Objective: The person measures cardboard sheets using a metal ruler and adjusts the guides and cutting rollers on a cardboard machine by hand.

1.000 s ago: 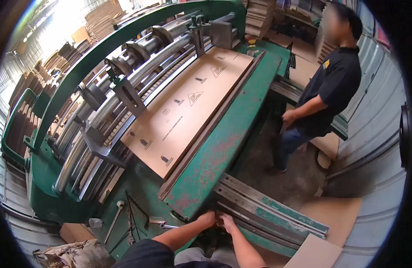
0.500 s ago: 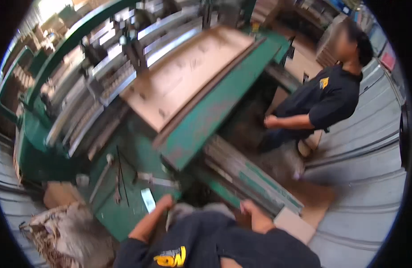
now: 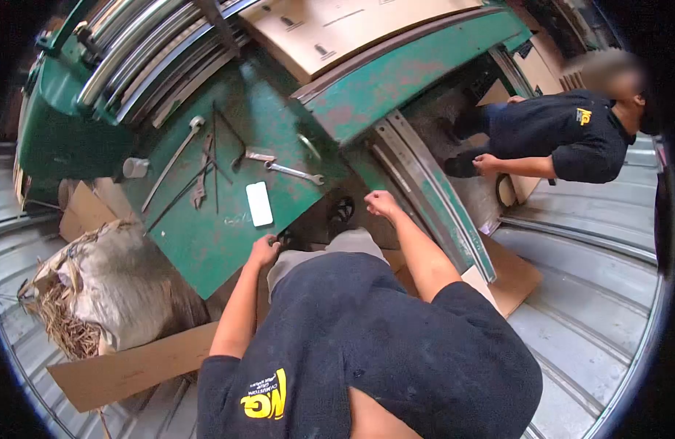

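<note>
Hands have come apart since a second ago, when both met low at the machine's front edge. Now the left hand [image 3: 264, 250] grips the near lip of the green table [image 3: 206, 241], fingers curled over it, and the right hand [image 3: 381, 203] is closed in a loose fist beside the grey steel rail [image 3: 432, 197] that slants toward the floor; whether it holds anything I cannot tell. The view has tipped down, so the person's dark shirt now fills the foreground. Left of the body a sack [image 3: 111, 282] spills straw onto flattened cardboard [image 3: 125, 369]. On the table, just beyond the left hand, lies a white phone [image 3: 260, 203], with a combination spanner [image 3: 293, 173], a long wrench [image 3: 173, 162] and pliers [image 3: 202, 183] near it. Beyond them run steel rollers [image 3: 144, 47] and a printed cardboard sheet [image 3: 352, 25]. A co-worker [image 3: 564, 135] stands to the right, now bent forward, against corrugated metal walling [image 3: 593, 293].
</note>
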`<state>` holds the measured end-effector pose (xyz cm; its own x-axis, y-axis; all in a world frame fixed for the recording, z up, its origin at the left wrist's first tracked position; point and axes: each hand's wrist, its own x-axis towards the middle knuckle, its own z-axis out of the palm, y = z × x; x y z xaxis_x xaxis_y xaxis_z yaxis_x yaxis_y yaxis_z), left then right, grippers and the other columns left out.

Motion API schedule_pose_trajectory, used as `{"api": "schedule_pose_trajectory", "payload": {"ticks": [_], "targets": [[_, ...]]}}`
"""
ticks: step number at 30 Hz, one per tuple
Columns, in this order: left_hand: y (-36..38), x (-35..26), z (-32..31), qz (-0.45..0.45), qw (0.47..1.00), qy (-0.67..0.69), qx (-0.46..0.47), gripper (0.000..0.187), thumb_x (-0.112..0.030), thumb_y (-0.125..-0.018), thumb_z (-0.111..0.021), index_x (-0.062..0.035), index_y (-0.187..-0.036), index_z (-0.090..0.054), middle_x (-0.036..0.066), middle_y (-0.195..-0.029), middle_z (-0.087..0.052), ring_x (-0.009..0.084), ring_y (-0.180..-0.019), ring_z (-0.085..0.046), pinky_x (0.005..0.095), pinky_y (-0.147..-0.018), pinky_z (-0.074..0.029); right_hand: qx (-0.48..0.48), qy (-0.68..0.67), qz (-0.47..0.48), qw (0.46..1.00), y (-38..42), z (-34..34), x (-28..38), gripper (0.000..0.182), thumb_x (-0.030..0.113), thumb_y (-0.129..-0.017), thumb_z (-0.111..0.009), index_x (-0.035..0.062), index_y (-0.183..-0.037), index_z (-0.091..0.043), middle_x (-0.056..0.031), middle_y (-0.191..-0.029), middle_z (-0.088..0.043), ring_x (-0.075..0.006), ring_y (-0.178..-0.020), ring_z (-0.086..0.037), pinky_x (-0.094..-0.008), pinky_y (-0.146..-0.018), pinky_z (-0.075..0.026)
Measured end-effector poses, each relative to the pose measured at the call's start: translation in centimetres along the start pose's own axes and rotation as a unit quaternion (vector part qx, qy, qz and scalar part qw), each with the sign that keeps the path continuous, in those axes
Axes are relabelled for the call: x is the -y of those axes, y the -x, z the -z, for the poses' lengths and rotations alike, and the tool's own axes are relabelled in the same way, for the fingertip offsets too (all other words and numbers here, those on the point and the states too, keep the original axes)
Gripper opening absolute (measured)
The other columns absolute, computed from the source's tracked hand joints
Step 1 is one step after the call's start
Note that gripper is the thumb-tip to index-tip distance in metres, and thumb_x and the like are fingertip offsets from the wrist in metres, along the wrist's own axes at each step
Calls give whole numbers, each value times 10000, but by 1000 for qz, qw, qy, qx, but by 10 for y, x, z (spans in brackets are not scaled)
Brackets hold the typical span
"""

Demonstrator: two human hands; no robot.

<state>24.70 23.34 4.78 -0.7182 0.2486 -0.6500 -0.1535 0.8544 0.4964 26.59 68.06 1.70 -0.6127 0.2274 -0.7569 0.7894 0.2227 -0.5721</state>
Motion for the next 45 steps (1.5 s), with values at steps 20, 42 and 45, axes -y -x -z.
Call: {"api": "schedule_pose_trajectory", "payload": {"ticks": [20,42,45], "targets": [[274,275,56,331,926,181,-1,276,-125,-879,-602,16,-1117,-609,109,-825,-653,137,-637,-614,287,-512,-482,-249,362,212,873,-47,-214,81,163,151,-809,-541,49,-923,-598,-165,-943,-632,-339,-865,-639,-454,-744,-513],[44,41,80,118,980,160,16,332,-141,-908,-584,-35,-1222,-566,82,-817,-674,128,-711,-646,271,-646,-507,-308,334,159,876,-15,99,52,486,574,-796,-599,98,-811,-698,-148,-802,-677,-341,-834,-637,-477,-740,-494],[41,39,76,118,980,160,9,328,-136,-906,-586,-30,-1216,-568,87,-824,-677,130,-707,-648,267,-640,-507,-233,352,117,899,-39,130,63,519,603,-789,-591,106,-870,-715,-163,-858,-683,-338,-887,-640,-462,-788,-498]]}}
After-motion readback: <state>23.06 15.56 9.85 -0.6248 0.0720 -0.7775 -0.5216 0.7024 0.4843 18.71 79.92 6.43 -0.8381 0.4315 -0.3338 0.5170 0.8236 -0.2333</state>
